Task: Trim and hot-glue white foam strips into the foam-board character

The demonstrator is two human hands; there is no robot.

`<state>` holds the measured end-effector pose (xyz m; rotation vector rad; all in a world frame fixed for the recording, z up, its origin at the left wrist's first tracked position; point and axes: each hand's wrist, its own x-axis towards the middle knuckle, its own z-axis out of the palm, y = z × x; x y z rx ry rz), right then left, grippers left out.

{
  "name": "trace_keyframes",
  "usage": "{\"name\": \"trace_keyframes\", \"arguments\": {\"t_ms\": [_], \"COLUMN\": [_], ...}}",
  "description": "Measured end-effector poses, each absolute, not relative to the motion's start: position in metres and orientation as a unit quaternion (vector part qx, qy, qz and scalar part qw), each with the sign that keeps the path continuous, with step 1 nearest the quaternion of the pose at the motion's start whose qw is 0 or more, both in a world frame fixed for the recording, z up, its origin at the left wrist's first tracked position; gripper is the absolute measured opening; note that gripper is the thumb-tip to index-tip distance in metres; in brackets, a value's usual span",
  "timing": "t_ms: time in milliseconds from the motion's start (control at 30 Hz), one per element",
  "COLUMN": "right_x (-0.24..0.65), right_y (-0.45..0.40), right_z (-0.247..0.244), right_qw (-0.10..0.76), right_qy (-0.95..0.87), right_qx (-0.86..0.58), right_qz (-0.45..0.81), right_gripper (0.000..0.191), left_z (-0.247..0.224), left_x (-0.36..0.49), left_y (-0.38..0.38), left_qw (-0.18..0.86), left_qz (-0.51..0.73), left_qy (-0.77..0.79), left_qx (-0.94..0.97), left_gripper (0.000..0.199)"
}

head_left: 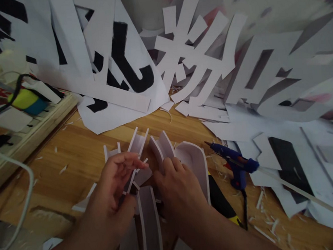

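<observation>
Onto the brown wooden tabletop [84, 156], and much is being covered here: the white, channel-shaped letter pieces [150, 224] are gathered toward the near edge of the surface, midway across, their lower parts cut off or masked by both forearms. Whether they are joined cannot be told. The bare left hand [116, 185] is held curved, thumb spread away from the fingers, beside a narrow channel; any contact is hidden. The bare right hand [181, 186] is laid over the curved channels, fingers bent down; what is pinched, if anything, cannot be told, as the fingertips are buried behind the walls. Under that forearm, a black-and-yellow tool [222, 198] is partly blocked from view. Just right, a blue glue gun [234, 159] is pointed at the pieces, its black cord [245, 207] cut off below. The far edge is screened by flat white character cut-outs [194, 51] and a black-stroked white sheet [104, 121]. At the left edge, a yellow-and-blue rounded object [25, 100] is crossed by dark cable.
</observation>
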<state>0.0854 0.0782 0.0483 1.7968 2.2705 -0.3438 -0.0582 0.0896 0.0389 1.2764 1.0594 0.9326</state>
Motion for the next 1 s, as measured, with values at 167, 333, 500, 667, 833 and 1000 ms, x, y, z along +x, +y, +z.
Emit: {"name": "trace_keyframes", "arguments": {"t_ms": [167, 333, 500, 667, 833, 1000], "right_x": [0.083, 0.084, 0.093, 0.095, 0.091, 0.089], "right_y": [0.079, 0.076, 0.076, 0.073, 0.070, 0.071], "right_z": [0.050, 0.049, 0.053, 0.053, 0.050, 0.052], "right_qw": [0.143, 0.119, 0.083, 0.059, 0.046, 0.059], "right_qy": [0.775, 0.780, 0.809, 0.808, 0.802, 0.797], "right_qx": [0.603, 0.606, 0.571, 0.578, 0.589, 0.596], "right_qz": [-0.122, -0.103, -0.116, -0.102, -0.087, -0.078], "right_gripper": [0.019, 0.020, 0.030, 0.026, 0.032, 0.030], "left_z": [0.036, 0.034, 0.034, 0.031, 0.027, 0.027], "left_x": [-0.059, -0.059, -0.058, -0.058, -0.059, -0.060], "left_y": [0.088, 0.089, 0.092, 0.092, 0.092, 0.092], "left_qw": [0.575, 0.586, 0.592, 0.592, 0.587, 0.581], "left_qz": [0.399, 0.407, 0.415, 0.405, 0.396, 0.398], "left_qy": [0.448, 0.436, 0.438, 0.441, 0.439, 0.427], "left_qx": [0.556, 0.548, 0.534, 0.539, 0.553, 0.568], "left_gripper": [0.046, 0.047, 0.045, 0.044, 0.044, 0.045]}}
